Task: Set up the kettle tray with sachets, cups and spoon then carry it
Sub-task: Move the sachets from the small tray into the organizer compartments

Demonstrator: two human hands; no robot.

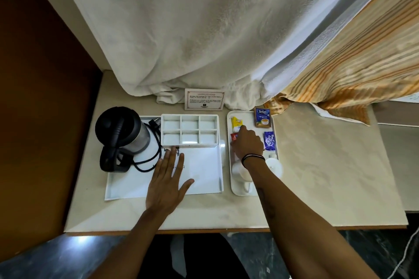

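The fingers [243, 130] of the right hand [247, 142] are curled down onto a yellow sachet [236, 123] at the far end of the small side tray [231, 184], with a red sachet [233, 137] half hidden under the palm; whether anything is actually pinched cannot be told. The left hand [166, 184] is laid flat and spread on the bare floor of the kettle tray [204, 182], with nothing held. A tea sachet [262, 118] and a purple sachet [269, 140] lie just beside the right hand, and the cups [240, 173] sit under the wrist. The empty divided box [189, 130] is found to the left, beside the kettle [122, 133]. It is judged that a cup could be knocked by the forearm when a sachet is carried across, or two thin sachets lifted together.
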